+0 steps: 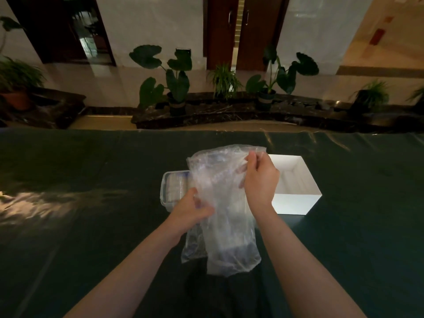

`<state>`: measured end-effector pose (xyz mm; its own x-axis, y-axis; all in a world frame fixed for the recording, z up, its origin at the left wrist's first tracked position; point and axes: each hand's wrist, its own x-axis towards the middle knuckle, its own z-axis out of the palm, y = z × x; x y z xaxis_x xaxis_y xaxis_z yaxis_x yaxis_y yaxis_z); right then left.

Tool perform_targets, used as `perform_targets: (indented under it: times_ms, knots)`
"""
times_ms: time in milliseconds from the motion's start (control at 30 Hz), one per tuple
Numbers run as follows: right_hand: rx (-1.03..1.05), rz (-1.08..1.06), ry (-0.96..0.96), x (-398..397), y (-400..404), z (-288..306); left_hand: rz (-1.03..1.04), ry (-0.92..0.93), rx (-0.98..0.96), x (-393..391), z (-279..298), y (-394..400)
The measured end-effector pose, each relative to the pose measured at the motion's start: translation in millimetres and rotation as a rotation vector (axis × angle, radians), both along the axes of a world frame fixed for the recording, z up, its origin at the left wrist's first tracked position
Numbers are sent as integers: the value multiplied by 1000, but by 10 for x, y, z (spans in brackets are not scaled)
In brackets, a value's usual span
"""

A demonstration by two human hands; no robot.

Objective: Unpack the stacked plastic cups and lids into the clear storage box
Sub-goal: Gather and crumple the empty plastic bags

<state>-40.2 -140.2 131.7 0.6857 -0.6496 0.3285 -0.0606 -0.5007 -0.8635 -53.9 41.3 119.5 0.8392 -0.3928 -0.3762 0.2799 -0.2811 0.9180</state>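
Cups sit bagged in clear plastic wrap; our left hand and right hand both pinch it above the worktop.

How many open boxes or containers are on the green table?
2: the clear storage box left of centre, partly behind the plastic bag, and the white box to its right. The bag may hide more.
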Motion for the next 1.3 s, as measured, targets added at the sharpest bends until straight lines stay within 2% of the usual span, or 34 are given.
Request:
perform_targets:
  times_ms: [100,233,300,400,500,567,667,867,1000,1100,1167,1200,1300]
  knots:
    - [146,135,15,-9,-80,-11,62,25,11,22,-58,32]
    - [635,484,23,-157,-282,-34,165,166,-253,137,-82,229]
    - [727,697,200,-259,-322,-94,206,175,-338,197,-77,313]
    - [631,892,498,-379,-227,-195,197,139,-405,257,-66,367]
    - [612,781,468,-397,-98,-239,129,103,-410,253,-43,433]
    - [622,710,408,-397,-62,-254,16,68,-300,225,-55,457]
    - [695,718,386,-436,-32,-255,29,7,-194,185,-67,445]
    - [863,793,344,-448,-100,-309,-38,-36,-259,176,-5,530]
    - [936,793,229,-470,-93,-408,30,-93,-156,152,-21,575]
    - [954,758,263,-482,-80,-451,188,-50,-74,112,-67,590]
    - [869,777,285,-457,-91,-455,275,-8,-20,121,-156,607]
    - [776,777,309,-450,-89,-447,276,5,-82,128,-213,610]
    - [448,758,348,-434,-103,-456,256,346,-334,152,-286,648]
